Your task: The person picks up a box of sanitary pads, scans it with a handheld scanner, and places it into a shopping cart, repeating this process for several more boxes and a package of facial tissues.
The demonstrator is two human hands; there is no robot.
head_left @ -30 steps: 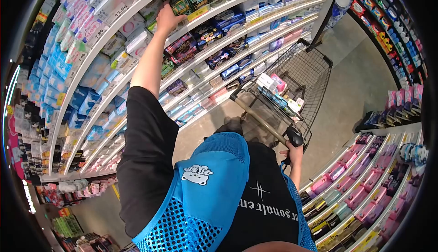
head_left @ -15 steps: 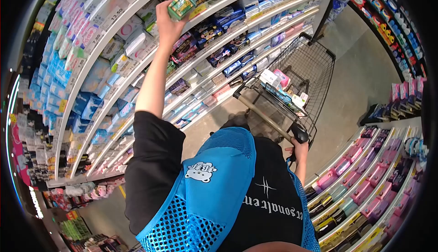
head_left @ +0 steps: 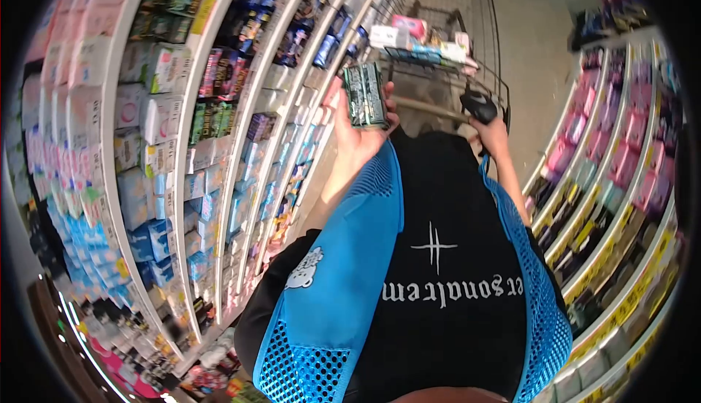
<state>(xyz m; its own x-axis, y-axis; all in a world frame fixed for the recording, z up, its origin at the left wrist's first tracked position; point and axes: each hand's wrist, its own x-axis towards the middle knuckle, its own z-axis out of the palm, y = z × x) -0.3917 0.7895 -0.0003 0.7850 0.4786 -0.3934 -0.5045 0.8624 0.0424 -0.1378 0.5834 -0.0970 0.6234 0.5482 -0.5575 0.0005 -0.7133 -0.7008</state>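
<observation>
My left hand (head_left: 359,134) is closed around a dark green, shiny wrapped pack (head_left: 366,96) with small print on the side facing me. It is held upright in front of my chest, near the left end of the cart handle. Its contents cannot be told. My right hand (head_left: 494,134) grips the right end of the shopping cart (head_left: 499,45), at a rounded black end piece (head_left: 478,106) of the handle; its fingers are partly hidden. Inside the cart lie a white pack (head_left: 389,36), a pink pack (head_left: 410,26) and light blue packaging (head_left: 423,55).
Tall shelves (head_left: 175,162) of wrapped packs with price tags run close along my left. Lower shelves (head_left: 610,155) with pink, purple and dark packs curve along my right. Grey floor (head_left: 527,31) shows beside the cart. A blue mesh vest (head_left: 328,257) covers part of my body.
My left hand has brought the green pack down from the upper left shelf to in front of my chest. The view has turned; my right hand remains on the cart handle.
</observation>
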